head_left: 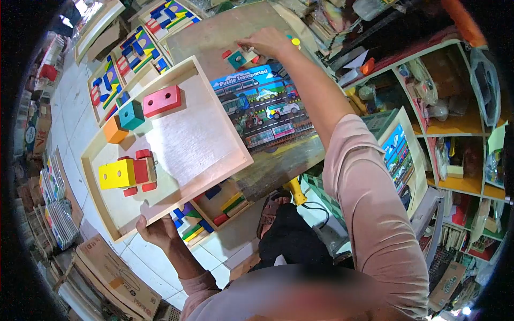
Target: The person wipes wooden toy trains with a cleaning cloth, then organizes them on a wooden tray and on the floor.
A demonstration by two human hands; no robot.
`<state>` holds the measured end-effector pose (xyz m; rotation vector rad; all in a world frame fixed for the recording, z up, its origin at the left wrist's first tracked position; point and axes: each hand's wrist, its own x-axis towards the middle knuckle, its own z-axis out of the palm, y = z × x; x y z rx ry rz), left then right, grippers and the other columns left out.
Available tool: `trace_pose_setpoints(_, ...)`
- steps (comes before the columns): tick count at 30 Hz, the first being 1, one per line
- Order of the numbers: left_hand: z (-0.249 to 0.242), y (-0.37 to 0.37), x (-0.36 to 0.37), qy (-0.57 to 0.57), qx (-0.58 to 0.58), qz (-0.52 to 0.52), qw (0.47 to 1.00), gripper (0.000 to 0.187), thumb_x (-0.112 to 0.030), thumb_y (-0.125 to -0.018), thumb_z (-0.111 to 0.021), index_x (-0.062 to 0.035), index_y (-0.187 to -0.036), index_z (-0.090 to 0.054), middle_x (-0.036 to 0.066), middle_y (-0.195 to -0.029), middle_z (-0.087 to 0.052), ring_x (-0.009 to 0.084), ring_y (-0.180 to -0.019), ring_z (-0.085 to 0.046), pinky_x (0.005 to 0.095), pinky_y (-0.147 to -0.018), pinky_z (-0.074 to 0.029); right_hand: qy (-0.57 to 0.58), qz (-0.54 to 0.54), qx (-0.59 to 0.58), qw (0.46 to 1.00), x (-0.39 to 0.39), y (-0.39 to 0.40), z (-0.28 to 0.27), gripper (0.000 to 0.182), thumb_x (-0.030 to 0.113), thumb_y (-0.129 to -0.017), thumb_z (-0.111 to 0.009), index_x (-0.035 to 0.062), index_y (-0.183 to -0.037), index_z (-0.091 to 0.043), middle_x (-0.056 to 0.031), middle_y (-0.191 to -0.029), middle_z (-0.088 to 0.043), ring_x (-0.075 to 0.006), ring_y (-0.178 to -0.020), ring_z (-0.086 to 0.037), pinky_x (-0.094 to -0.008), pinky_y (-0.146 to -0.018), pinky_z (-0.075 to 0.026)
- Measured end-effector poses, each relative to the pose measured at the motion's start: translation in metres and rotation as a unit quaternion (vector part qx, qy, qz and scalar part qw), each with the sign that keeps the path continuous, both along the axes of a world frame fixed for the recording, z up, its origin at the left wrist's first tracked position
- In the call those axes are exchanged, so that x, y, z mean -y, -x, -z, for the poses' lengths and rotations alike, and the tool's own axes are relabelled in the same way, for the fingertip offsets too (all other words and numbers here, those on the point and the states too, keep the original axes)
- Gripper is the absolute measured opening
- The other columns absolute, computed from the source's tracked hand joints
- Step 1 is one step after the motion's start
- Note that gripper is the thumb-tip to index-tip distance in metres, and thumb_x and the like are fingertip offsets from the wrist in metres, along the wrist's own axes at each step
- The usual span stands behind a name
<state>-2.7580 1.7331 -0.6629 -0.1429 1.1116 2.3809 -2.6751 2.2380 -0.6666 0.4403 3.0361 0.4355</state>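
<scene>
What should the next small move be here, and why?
Probably the right hand should bring the teal-and-red toy to the tray: that hand is at the toy, the left hand supports the tray's near edge, and bare space remains beside the yellow wheeled toy.

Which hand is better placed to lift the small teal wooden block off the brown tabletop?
Probably the right hand: it is close beside the small teal wooden block, while the left hand, farther off, holds the pale wooden tray at its near edge.
</scene>
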Motion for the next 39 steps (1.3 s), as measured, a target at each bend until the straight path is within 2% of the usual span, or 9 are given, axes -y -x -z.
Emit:
trace_pose_setpoints(10,-0.003,-0.026,-0.004,-0.002,0.012,0.019,1.000,0.050,-0.029,-0.073,-0.054,0.0070,-0.107,-0.054,0.014,-0.094,-0.058,0.0239,-0.086,-0.058,0.0363,-0.079,-0.046,-0.087,-0.015,-0.011,0.996,0.000,0.002,-0.004,0.051,0.015,-0.077,-0.058,0.0375,-0.121,-0.046,0.0002,-0.115,-0.053,-0.0230,-0.116,-0.045,-0.0510,-0.089,-0.037)
trace_pose_setpoints(12,0.001,-0.024,-0.001,0.005,-0.001,0.030,1.000,0.051,-0.030,-0.072,-0.054,0.0063,-0.108,-0.053,0.014,-0.094,-0.058,0.0240,-0.086,-0.057,0.0363,-0.079,-0.045,0.036,0.120,0.045,0.991,-0.002,0.003,-0.004,0.034,0.018,-0.086,-0.043,0.0324,-0.116,-0.051,-0.0019,-0.115,-0.054,-0.0225,-0.114,-0.047,-0.0577,-0.091,-0.032)
trace_pose_setpoints(18,0.006,-0.024,0.002,0.033,0.005,0.021,0.999,0.053,-0.031,-0.069,-0.054,0.0063,-0.107,-0.052,0.015,-0.092,-0.056,0.0254,-0.086,-0.056,0.0364,-0.077,-0.044,0.049,0.098,0.028,0.994,-0.016,-0.012,-0.006,0.049,0.003,-0.074,-0.055,0.0176,-0.119,-0.047,-0.0105,-0.121,-0.048,-0.0294,-0.111,-0.047,-0.0406,-0.091,-0.041)
trace_pose_setpoints(26,0.029,-0.023,0.009,0.015,0.022,0.055,0.998,0.059,-0.037,-0.069,-0.053,0.0022,-0.113,-0.048,0.015,-0.088,-0.057,0.0274,-0.082,-0.056,0.0397,-0.075,-0.046,-0.052,0.017,-0.114,0.992,-0.004,-0.029,-0.023,0.054,0.007,-0.070,-0.064,0.0134,-0.120,-0.046,-0.0127,-0.117,-0.049,-0.0299,-0.109,-0.049,-0.0382,-0.087,-0.044)
trace_pose_setpoints(28,0.032,-0.031,0.000,0.050,0.011,0.002,0.999,0.058,-0.036,-0.069,-0.053,0.0033,-0.111,-0.049,0.015,-0.090,-0.057,0.0266,-0.083,-0.056,0.0393,-0.077,-0.046,-0.020,-0.065,-0.246,0.967,0.010,-0.008,-0.062,0.041,0.032,-0.069,-0.067,0.0050,-0.099,-0.059,-0.0139,-0.084,-0.062,-0.0314,-0.076,-0.059,-0.0396,-0.070,-0.046)
trace_pose_setpoints(30,0.021,-0.039,-0.014,0.031,0.061,-0.008,0.998,0.053,-0.029,-0.071,-0.054,0.0054,-0.111,-0.049,0.015,-0.096,-0.056,0.0260,-0.088,-0.055,0.0385,-0.081,-0.044,0.089,-0.111,-0.402,0.904,0.113,-0.009,-0.131,0.031,0.019,-0.076,-0.060,0.0018,-0.102,-0.057,-0.0150,-0.089,-0.062,-0.0296,-0.080,-0.060,-0.0404,-0.074,-0.047)
trace_pose_setpoints(32,-0.001,-0.045,-0.032,0.002,0.035,0.062,0.997,0.053,-0.027,-0.071,-0.054,0.0055,-0.113,-0.046,0.014,-0.104,-0.053,0.0261,-0.096,-0.053,0.0382,-0.082,-0.044,0.457,-0.039,-0.264,0.848,0.186,-0.011,-0.148,0.059,0.018,-0.069,-0.072,0.0139,-0.122,-0.046,-0.0139,-0.113,-0.052,-0.0311,-0.104,-0.052,-0.0378,-0.082,-0.046)
trace_pose_setpoints(34,-0.005,-0.050,-0.042,0.002,0.053,0.092,0.994,0.056,-0.026,-0.070,-0.054,0.0033,-0.116,-0.043,0.014,-0.109,-0.052,0.0259,-0.101,-0.052,0.0384,-0.085,-0.043,0.517,-0.135,-0.219,0.816,0.245,-0.015,-0.151,0.065,0.028,-0.063,-0.078,0.0108,-0.118,-0.048,-0.0160,-0.108,-0.055,-0.0317,-0.097,-0.056,-0.0365,-0.077,-0.048)
trace_pose_setpoints(39,-0.016,-0.067,-0.057,0.002,0.019,0.064,0.998,0.058,-0.025,-0.069,-0.055,-0.0002,-0.119,-0.040,0.012,-0.111,-0.051,0.0256,-0.103,-0.051,0.0394,-0.088,-0.041,0.456,-0.048,-0.210,0.863,0.284,0.009,-0.117,0.071,0.025,-0.054,-0.082,0.0054,-0.114,-0.050,-0.0178,-0.098,-0.059,-0.0320,-0.091,-0.059,-0.0355,-0.077,-0.048)
